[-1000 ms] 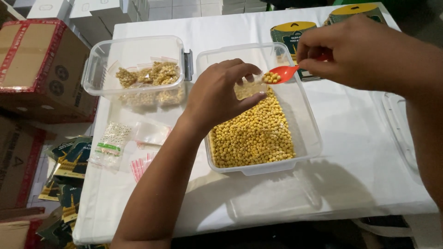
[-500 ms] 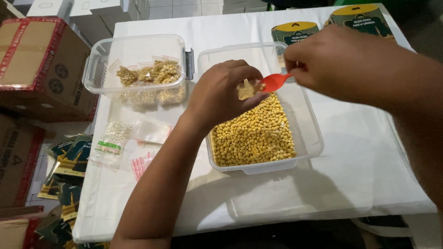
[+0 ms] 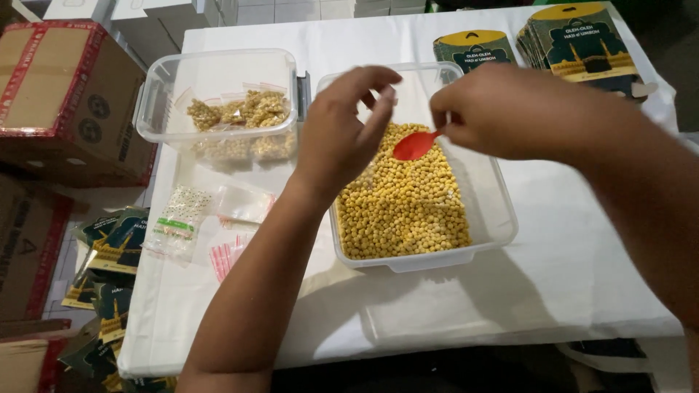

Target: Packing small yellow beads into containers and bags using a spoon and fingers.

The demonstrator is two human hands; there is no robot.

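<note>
**Red spoon over a tub of yellow beans**

Right hand (image 3: 510, 109) pinches a small red spoon (image 3: 415, 145) by its handle, bowl pointing left, just above the beans (image 3: 404, 204). Left hand (image 3: 342, 131) hovers over the tub (image 3: 495, 218) with fingers curled, thumb and forefinger nearly meeting; can't tell if it's gripping anything, maybe a clear baggie. Left forearm crosses the white table (image 3: 553, 291) and hides the tub's near-left corner. Second tub (image 3: 156, 94) to the left holds filled baggies (image 3: 244, 109). Empty zip bags (image 3: 218, 218) lie below it, printed cards (image 3: 575, 44) up top, cardboard box (image 3: 65, 87) at left. Both tubs are clear plastic; beans are small and round.
</note>
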